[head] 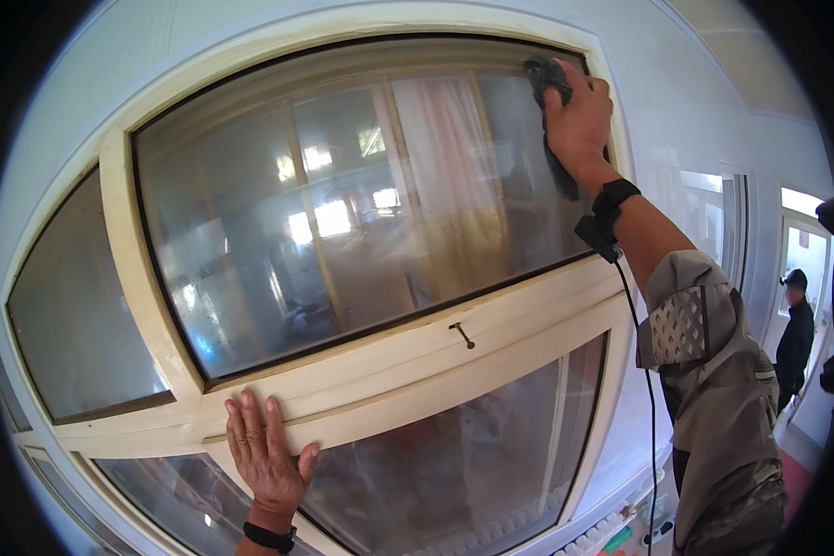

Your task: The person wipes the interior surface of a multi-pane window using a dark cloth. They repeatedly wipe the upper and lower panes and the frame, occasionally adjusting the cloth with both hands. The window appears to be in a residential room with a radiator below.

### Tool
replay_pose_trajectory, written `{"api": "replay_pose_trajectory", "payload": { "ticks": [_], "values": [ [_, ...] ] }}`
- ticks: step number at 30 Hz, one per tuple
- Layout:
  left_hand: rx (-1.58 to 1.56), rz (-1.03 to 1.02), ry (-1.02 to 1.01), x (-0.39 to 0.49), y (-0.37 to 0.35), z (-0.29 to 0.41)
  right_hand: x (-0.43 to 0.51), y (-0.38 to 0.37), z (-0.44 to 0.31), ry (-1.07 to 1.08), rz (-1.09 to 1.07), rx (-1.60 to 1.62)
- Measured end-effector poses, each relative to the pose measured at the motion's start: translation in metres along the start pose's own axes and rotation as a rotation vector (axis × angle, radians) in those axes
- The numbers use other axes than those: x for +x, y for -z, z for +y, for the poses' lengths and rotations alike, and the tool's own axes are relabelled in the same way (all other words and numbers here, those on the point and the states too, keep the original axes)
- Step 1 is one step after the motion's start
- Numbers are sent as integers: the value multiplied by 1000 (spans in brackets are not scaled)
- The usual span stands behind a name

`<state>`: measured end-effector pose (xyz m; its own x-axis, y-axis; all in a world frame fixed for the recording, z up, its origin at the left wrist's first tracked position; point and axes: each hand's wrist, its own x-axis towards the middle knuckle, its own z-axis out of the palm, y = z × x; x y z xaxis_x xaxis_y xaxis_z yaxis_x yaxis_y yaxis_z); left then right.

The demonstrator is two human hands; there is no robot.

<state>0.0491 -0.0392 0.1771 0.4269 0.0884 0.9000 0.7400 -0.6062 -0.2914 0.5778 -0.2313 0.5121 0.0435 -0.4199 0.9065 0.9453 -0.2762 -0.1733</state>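
My right hand (581,125) grips a dark wet-looking cloth (549,80) and presses it against the upper right part of a large window pane (347,208). Part of the cloth hangs down the glass below the palm. The pane looks hazy and throws back bright reflections; a pale curtain (445,167) shows in it. My left hand (267,452) lies flat, fingers spread, on the cream-painted window frame (403,354) below the pane's lower left corner. It holds nothing. A small metal window latch (463,336) sticks out from the rail between the hands.
A narrower pane (87,306) is at the left, and a lower pane (452,452) sits under the rail. A black cable (650,417) hangs from my right wrist strap. A white radiator (601,532) stands below. Another person (794,340) stands by a door at the far right.
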Motion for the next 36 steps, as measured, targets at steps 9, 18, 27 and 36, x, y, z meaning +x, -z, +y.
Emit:
{"api": "replay_pose_trajectory", "payload": {
  "ticks": [9, 18, 27, 36],
  "values": [
    [25, 6, -7, 2, 4, -2, -56, 5, -187, 867, -356, 520],
    [57, 54, -5, 0, -2, -2, 56, 10, 25, 489, -136, -50],
    [59, 63, -16, 4, -1, 0, -54, 73, 104, 259, -212, -146],
    [33, 69, -32, 6, 1, 0, -146, 153, 94, 209, -469, -80]
  ]
}}
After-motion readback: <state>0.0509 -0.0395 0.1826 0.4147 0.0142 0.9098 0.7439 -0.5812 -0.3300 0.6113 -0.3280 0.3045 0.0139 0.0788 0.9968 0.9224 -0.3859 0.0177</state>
